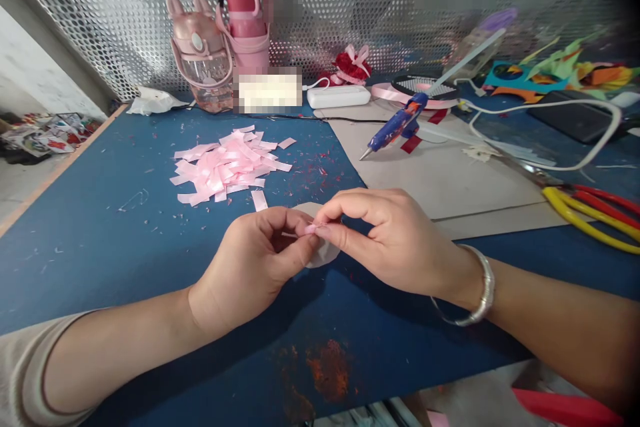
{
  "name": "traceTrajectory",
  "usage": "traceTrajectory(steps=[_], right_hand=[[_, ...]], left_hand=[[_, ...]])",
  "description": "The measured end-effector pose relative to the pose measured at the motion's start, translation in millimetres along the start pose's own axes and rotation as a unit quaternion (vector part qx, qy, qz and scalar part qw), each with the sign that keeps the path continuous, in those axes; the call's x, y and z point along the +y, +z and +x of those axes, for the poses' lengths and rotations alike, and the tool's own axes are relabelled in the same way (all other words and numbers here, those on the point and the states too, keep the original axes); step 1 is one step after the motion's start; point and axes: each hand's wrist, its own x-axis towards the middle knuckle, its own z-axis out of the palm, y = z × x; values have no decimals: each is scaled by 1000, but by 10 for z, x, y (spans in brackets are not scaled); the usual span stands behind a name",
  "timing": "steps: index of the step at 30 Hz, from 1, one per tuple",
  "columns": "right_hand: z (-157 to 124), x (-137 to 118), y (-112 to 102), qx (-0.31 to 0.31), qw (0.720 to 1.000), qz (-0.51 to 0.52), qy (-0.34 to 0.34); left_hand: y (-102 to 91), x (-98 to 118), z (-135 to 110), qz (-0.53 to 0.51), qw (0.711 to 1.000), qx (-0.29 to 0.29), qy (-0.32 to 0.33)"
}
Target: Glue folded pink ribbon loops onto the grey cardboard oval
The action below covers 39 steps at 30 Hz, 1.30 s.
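Observation:
My left hand [250,253] and my right hand [387,233] meet over the near middle of the table, fingertips touching. Between them is a small folded piece of pink ribbon [313,229], pinched by both thumbs and forefingers. A pale round disc [325,255] shows behind and below the fingertips; my left fingers seem to hold it, though they cover much of it. One loose ribbon strip [259,200] lies just beyond my left hand. Farther back is a heap of short pink ribbon strips [227,167].
A blue glue gun [397,123] stands on grey cardboard [390,180], nozzle down. Scissors with yellow and red handles [590,213] lie at the right. A clear bottle with ears [200,53] and a pink tumbler [247,33] stand at the back by a perforated metal panel [135,7].

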Motion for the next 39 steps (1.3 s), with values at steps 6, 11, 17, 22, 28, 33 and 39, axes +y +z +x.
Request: traceTrajectory(steps=[6,11,17,22,28,33,39], right_hand=[[-9,-25,11,-3,1000,21,1],[-15,3,34,4,998,-14,-56],[0,27,-16,49,991,120,31],[54,90,-73,-26,979,172,103],[53,69,-94,-166,964,207,-8],[52,108,-124,-199,958,204,-37],[57,116,-151,-182,974,132,-41]], left_hand=[[16,2,-34,2,999,48,13],[-8,-5,-36,2,999,27,-41],[8,-4,26,-175,984,31,-31],[6,-23,51,-204,979,6,-31],[15,-64,-8,-201,975,-85,-47],[1,-70,-35,-163,976,-124,-69],[-5,-38,-49,-134,986,-84,-54]])
